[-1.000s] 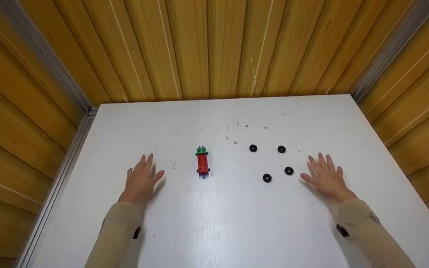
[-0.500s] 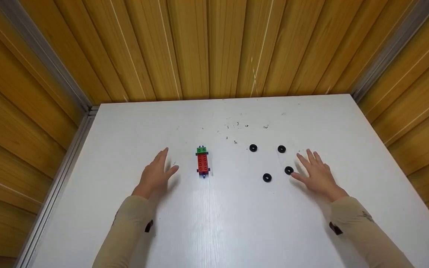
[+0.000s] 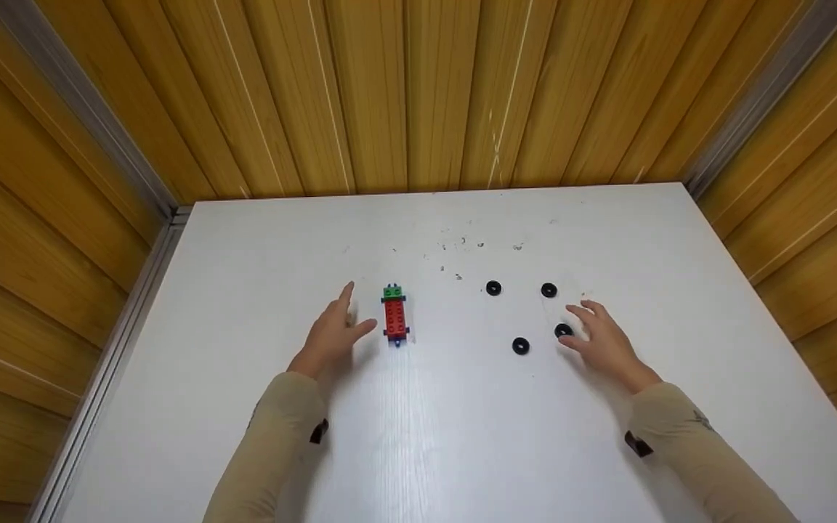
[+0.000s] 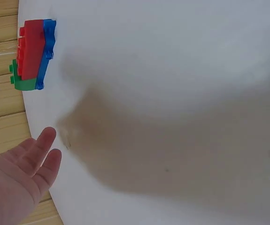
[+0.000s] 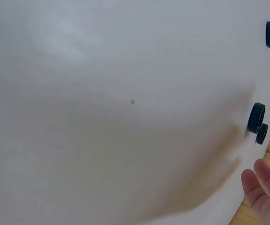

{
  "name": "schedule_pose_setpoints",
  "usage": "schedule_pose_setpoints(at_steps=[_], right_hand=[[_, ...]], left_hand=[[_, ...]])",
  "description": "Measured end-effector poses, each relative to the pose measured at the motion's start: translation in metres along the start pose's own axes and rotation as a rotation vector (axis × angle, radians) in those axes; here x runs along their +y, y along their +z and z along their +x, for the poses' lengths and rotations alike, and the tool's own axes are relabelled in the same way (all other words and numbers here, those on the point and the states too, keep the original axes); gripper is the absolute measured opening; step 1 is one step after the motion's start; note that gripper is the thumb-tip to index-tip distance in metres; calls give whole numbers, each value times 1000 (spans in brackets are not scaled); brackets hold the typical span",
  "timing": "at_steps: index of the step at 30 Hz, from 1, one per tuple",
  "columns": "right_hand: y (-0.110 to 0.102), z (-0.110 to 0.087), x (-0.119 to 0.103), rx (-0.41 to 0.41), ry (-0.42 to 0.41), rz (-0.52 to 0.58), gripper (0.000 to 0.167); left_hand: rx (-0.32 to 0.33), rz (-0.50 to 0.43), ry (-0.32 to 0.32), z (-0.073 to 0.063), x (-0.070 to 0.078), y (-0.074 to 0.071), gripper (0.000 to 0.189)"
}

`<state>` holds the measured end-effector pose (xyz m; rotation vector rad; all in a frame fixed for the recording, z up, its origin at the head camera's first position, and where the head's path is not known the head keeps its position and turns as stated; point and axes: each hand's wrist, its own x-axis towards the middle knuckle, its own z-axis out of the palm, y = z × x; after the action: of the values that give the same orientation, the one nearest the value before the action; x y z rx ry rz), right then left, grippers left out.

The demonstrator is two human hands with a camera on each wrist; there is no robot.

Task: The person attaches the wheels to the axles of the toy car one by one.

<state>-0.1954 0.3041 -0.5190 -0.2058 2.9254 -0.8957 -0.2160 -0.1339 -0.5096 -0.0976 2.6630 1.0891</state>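
A toy car body of building bricks (image 3: pixel 395 318), red with a green block at its far end and blue axle stubs below, lies left of the middle of the table. My left hand (image 3: pixel 331 333) is just left of it, thumb and fingers spread, holding nothing. In the left wrist view the car body (image 4: pixel 34 54) shows its red side and blue base beyond the fingers. My right hand (image 3: pixel 604 345) hovers at a small black tyre (image 3: pixel 562 330), its thumb overlapping that tyre's edge in the head view. The right wrist view shows the tyre (image 5: pixel 256 118) apart from the fingers (image 5: pixel 252 183).
Three more black tyres lie loose nearby: one at the back left (image 3: pixel 493 288), one at the back right (image 3: pixel 548 290) and one in front (image 3: pixel 521 346). The white table (image 3: pixel 447 436) bears small dark marks and backs onto yellow wood-look panels (image 3: pixel 433 94).
My left hand has moved right, up close to the car body. The right hand has moved left to the nearest tyre, its fingers drawing closer together. Car body and tyres have stayed put.
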Motion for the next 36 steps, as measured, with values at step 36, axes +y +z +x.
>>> schedule_pose_setpoints(at_steps=[36], right_hand=[[24,10,-1,24,99,100,45]], left_hand=[[59,144,-69,26,42,49,74]])
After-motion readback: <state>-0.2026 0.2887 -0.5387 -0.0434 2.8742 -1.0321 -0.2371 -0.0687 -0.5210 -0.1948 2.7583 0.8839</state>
